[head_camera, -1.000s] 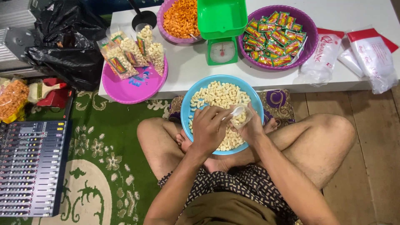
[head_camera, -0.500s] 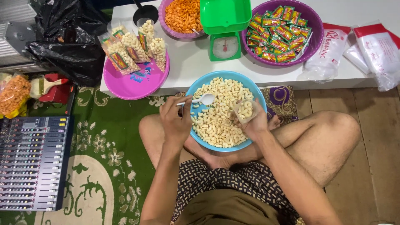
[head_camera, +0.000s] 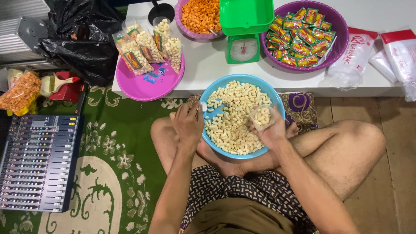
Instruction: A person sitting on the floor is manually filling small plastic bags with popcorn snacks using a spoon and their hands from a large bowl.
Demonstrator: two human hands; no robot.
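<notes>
In the blue bowl [head_camera: 242,119] on the lap: filling in hand. Left hand [head_camera: 189,123] closed on a white spoon [head_camera: 203,106] at nine o'clock; right hand [head_camera: 271,130] gripped a small clear bag [head_camera: 261,117] at three. Next called for scooping puffs [head_camera: 232,125].

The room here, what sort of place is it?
Probably a home where snacks are packed by hand. A person sits cross-legged on a green rug beside a low white table; on it stand a green scale, bowls of snacks and a pink tray of filled bags.
</notes>
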